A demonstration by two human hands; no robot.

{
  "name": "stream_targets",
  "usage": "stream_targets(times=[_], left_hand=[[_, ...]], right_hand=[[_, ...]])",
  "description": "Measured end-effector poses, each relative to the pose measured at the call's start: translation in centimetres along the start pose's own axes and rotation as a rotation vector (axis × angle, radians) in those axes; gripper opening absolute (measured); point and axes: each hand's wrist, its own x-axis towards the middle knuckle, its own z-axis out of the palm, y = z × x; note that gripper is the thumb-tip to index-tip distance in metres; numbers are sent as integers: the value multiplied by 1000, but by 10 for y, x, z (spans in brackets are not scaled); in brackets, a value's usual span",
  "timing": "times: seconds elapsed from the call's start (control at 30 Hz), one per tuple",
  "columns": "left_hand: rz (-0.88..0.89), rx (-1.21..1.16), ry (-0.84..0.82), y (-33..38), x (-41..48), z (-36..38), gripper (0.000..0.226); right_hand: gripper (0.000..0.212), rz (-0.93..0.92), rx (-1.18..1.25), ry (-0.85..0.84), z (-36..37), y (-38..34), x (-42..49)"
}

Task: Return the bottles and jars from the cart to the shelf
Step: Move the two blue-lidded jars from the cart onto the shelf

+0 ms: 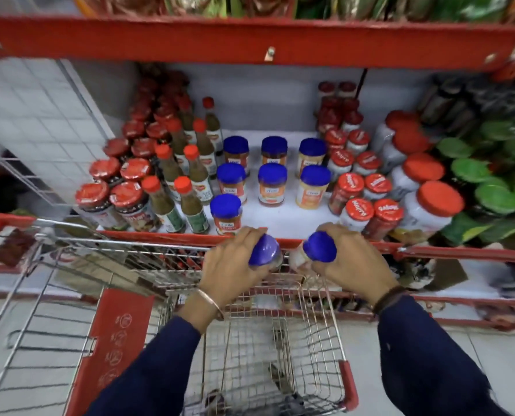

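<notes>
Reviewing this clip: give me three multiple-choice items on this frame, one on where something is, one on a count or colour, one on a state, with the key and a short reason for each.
1. Where is the bare gap among the blue-lidded jars standing on the white shelf?
A. the front row, to the right of the lone front jar
B. the back row
C. the middle row

2. How many blue-lidded jars stand on the shelf?
A. four
B. seven
C. ten

3. What are the hands doing?
A. both empty
B. only one holds a jar
C. each holds a blue-lidded jar

Key:
1 A: the front row has only one blue-lidded jar, with bare shelf beside it.
2 B: three, three and one.
3 C: the left hand grips one blue-lidded jar and the right hand another, over the wire shopping cart.
</notes>
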Motion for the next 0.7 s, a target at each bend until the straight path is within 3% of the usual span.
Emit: stream_targets(times=[0.27, 0.7], left_hand=[[31, 80, -6, 8, 76, -16, 66], [51, 171, -194, -13, 118, 25, 71]], right_hand=[[62, -59, -91, 180, -25, 5, 57], [57, -17, -163, -26, 12, 28, 112]])
